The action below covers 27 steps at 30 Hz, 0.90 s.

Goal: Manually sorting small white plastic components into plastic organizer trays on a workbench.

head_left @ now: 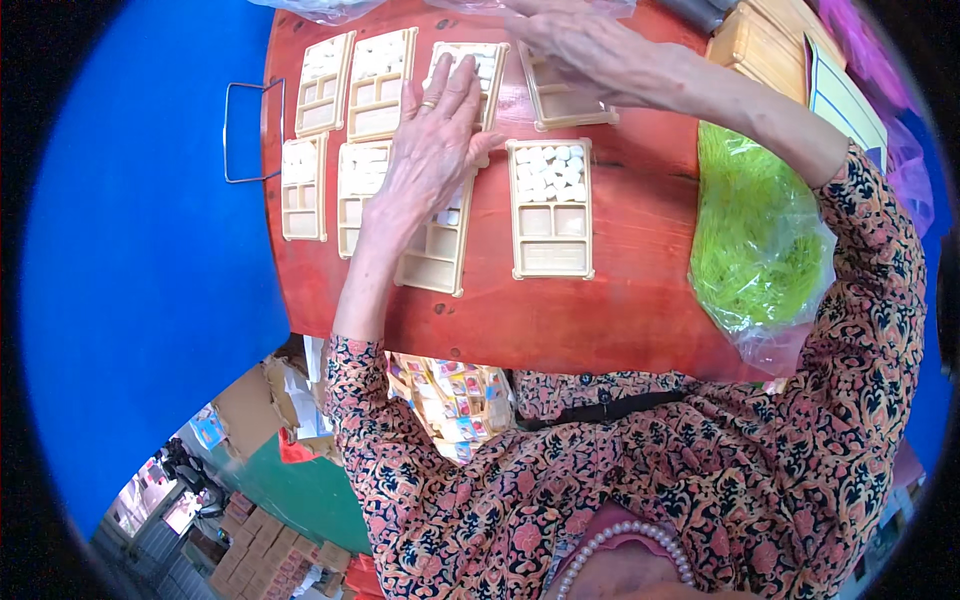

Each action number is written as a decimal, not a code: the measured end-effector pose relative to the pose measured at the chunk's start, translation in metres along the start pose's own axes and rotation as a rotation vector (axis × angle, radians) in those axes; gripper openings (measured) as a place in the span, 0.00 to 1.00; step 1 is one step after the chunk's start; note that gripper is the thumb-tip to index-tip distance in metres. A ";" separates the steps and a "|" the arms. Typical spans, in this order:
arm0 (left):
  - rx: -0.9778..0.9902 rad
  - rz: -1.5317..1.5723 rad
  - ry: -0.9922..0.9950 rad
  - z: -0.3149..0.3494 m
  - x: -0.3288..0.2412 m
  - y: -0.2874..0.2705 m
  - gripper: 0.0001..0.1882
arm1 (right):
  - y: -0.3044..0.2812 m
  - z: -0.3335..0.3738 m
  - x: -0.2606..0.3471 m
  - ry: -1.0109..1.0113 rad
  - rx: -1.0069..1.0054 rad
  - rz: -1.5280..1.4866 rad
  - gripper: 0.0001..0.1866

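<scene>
My left hand (432, 150) lies with fingers stretched over a beige compartment tray (492, 95), its fingertips on the small white pieces (484, 62) in the tray's far section. Ahead and to the right, my right hand (575, 50) reaches across another beige tray (565, 98) toward clear plastic bags (600, 8) at the far edge. Its fingers are blurred and partly cut off, so any hold is hidden. Nearer, one more divided tray (553, 255) has white pieces (550, 173) heaped in its far section. Several similar trays stand in rows around my left hand, partly covered by it.
The trays stand on a red table (640, 290). At its right side lie a clear bag of bright green strands (750, 240) and stacked beige trays (755, 50). A wire loop (228, 130) sticks out past the left edge. Colourful small packets (460, 395) sit below the near edge.
</scene>
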<state>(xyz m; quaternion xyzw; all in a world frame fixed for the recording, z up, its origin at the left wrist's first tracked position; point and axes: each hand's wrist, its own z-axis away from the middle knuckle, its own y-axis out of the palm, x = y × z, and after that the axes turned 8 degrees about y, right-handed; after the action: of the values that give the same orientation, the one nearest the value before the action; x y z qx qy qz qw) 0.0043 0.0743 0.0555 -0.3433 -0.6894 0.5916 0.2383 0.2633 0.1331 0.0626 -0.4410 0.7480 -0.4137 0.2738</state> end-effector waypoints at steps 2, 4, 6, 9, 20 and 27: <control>0.026 -0.016 0.025 0.001 0.000 0.003 0.35 | -0.010 0.003 -0.007 0.008 0.170 0.106 0.28; 0.078 0.050 -0.065 0.002 0.000 0.003 0.34 | -0.004 0.009 -0.015 -0.074 -0.032 0.136 0.27; -0.001 0.071 -0.044 0.002 -0.001 0.004 0.34 | -0.018 0.010 -0.018 -0.085 0.122 0.286 0.27; -0.055 0.094 -0.005 -0.011 -0.008 0.001 0.35 | 0.010 0.011 -0.052 -0.190 -0.349 0.127 0.26; -0.014 0.110 -0.079 -0.004 -0.003 0.007 0.36 | -0.035 0.014 0.027 0.455 0.592 0.276 0.34; -0.016 0.076 -0.152 -0.004 -0.002 0.010 0.36 | -0.018 0.034 0.038 0.480 0.525 0.304 0.35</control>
<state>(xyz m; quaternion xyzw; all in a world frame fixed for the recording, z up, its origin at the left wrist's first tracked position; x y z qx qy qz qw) 0.0107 0.0764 0.0462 -0.3250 -0.6967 0.6191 0.1602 0.2799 0.0820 0.0593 -0.1306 0.7162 -0.6374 0.2525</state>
